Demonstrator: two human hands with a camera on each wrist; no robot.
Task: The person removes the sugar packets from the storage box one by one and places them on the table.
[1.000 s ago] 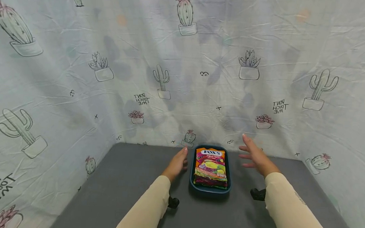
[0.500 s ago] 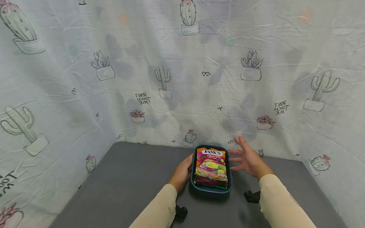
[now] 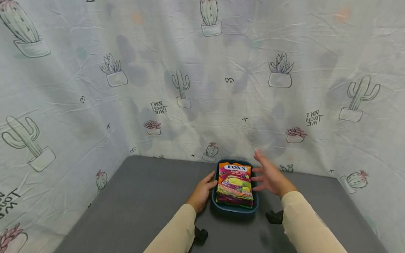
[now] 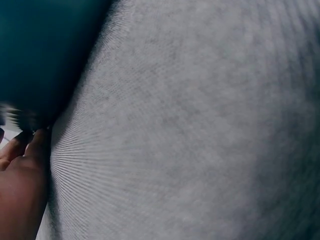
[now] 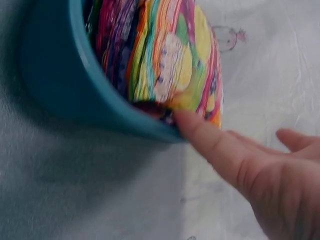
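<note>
A dark blue plastic tub (image 3: 233, 210) stands on the grey table, packed with several bright candy bags (image 3: 234, 181); the front one reads FOX'S FRUITS. On the tub's left side my left hand (image 3: 200, 192) grips the rim, thumb over the edge and fingers along the outer wall. In the left wrist view, part of that hand (image 4: 25, 185) shows beside the tub's wall. My right hand (image 3: 274, 179) reaches in from the right with its fingers spread. One extended fingertip touches the lower edge of the bags in the right wrist view, just inside the rim.
The grey table (image 3: 149, 200) extends to both sides and in front of the tub. Close behind it hangs a pale curtain (image 3: 205, 84) printed with cacti. Black wrist cameras (image 3: 274, 217) stick out below both sleeves.
My left hand has moved right onto the tub's side, and its thumb has come over the rim. The right hand has moved left to the bags. The tub stays in place.
</note>
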